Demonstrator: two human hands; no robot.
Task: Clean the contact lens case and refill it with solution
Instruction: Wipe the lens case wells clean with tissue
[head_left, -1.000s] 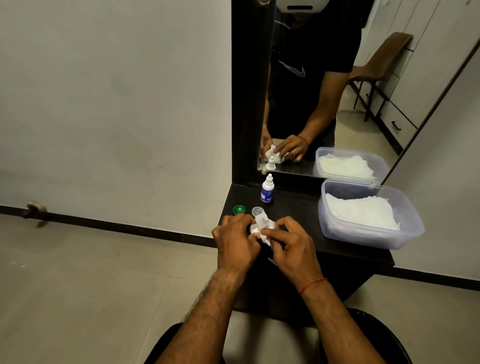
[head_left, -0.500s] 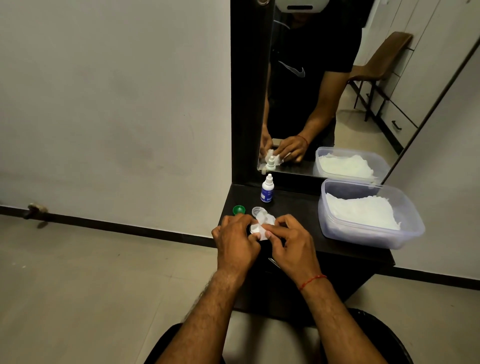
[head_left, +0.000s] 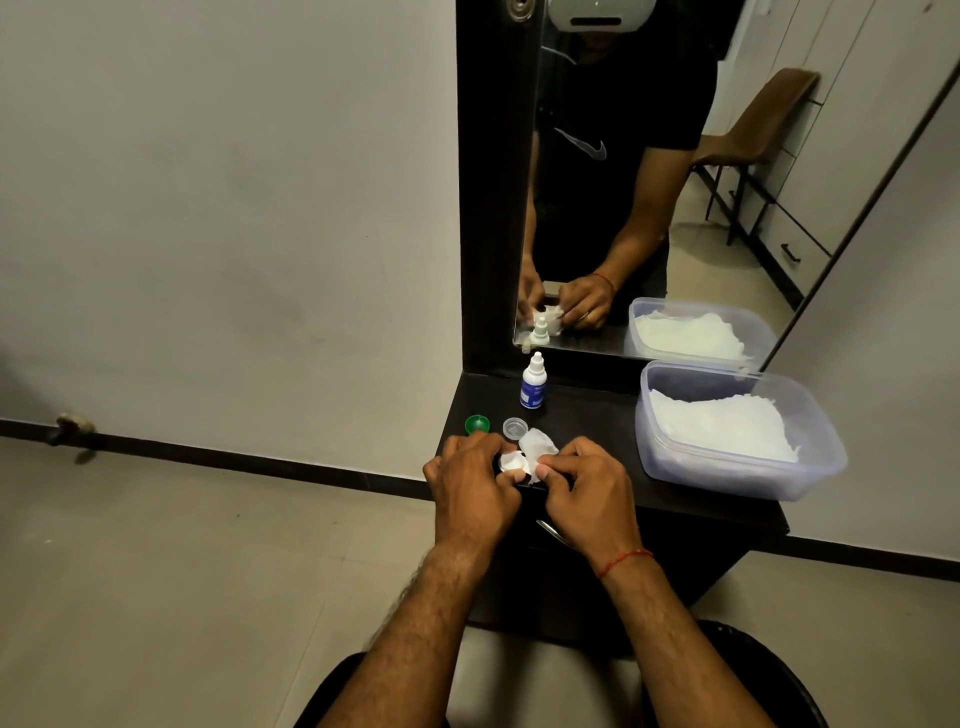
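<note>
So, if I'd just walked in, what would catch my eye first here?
At the front of the dark shelf, the left hand and right hand both pinch a crumpled white tissue; whatever it wipes is hidden by the fingers. Just behind stands a small dropper bottle, with a green cap and a clear cap lying loose. A clear tub of white tissues sits to the right, and the mirror doubles it all.

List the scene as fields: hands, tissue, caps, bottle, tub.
left hand: grips the case, mostly hidden
right hand: pinches a tissue at the case
green cap: on the shelf, off the case
clear cap: beside the green cap
bottle: upright, behind the caps
tub: open, holds tissues, right of the hands
</note>
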